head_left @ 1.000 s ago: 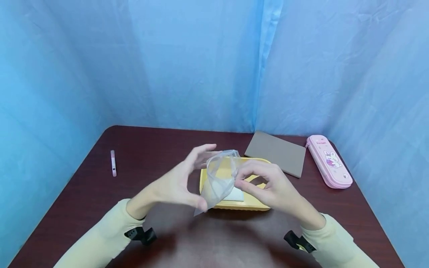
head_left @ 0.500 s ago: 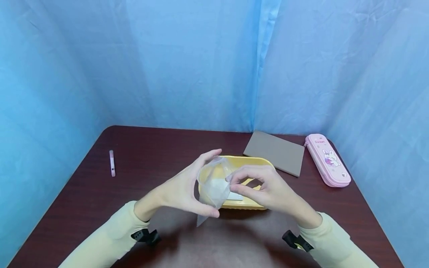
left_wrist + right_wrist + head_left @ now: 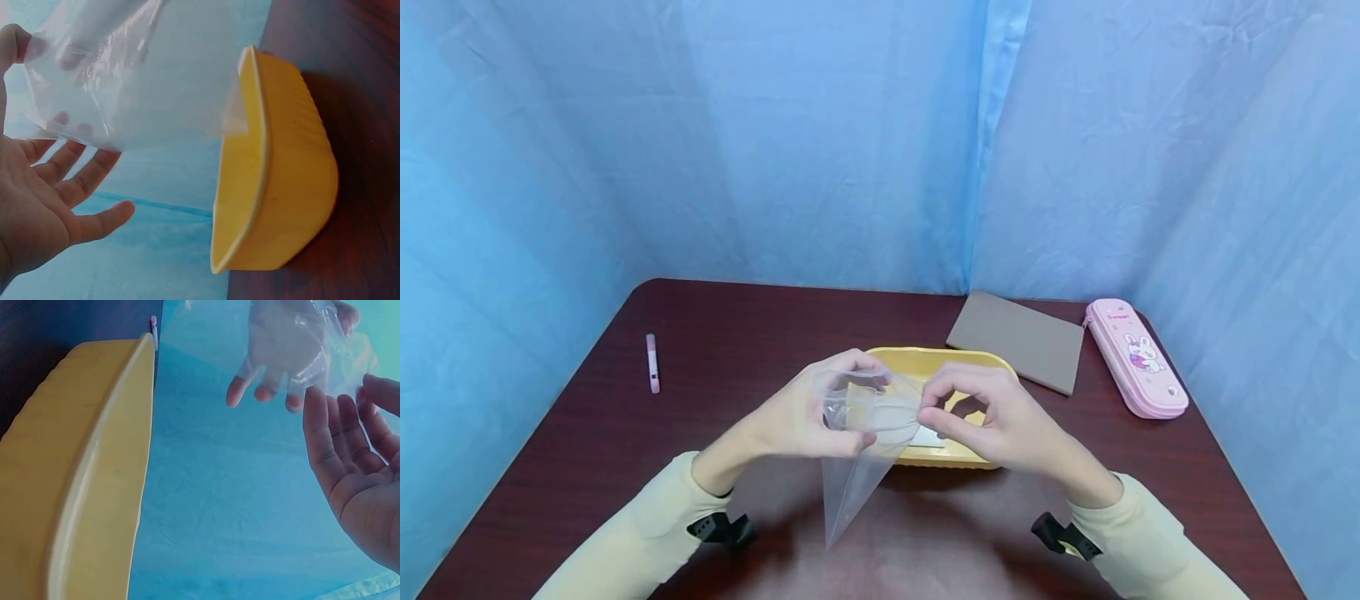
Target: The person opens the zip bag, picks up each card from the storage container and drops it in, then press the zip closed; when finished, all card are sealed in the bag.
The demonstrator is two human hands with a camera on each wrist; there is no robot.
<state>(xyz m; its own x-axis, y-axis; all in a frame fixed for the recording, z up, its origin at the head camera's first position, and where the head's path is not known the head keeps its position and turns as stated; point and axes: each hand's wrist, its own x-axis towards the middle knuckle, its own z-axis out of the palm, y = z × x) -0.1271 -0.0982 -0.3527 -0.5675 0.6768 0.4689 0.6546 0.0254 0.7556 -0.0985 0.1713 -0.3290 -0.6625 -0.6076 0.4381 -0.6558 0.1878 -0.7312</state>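
A clear plastic bag (image 3: 865, 450) hangs between both hands, its corner drooping toward the front. My right hand (image 3: 981, 408) pinches the bag's edge between thumb and index finger, with the other fingers loosely bent. My left hand (image 3: 812, 408) cups the bag from the left, thumb on the near side and fingers curving round the far side. Through the film in the left wrist view, parts of the left fingers (image 3: 72, 159) show. Below and behind the bag stands a yellow basket (image 3: 940, 358) with a flat white thing (image 3: 928, 437) in it, partly hidden.
A grey notebook (image 3: 1018, 337) lies behind the basket to the right, beside a pink pencil case (image 3: 1135, 358) with a rabbit picture. At the left lies a pink and white marker (image 3: 652, 362). Blue curtains (image 3: 820, 142) enclose the dark red table (image 3: 737, 325).
The left hand has come in round the bag, and its fingers have drawn nearer the thumb. The bag has tilted, its corner now reaching lower toward the front. The right hand keeps its pinch.
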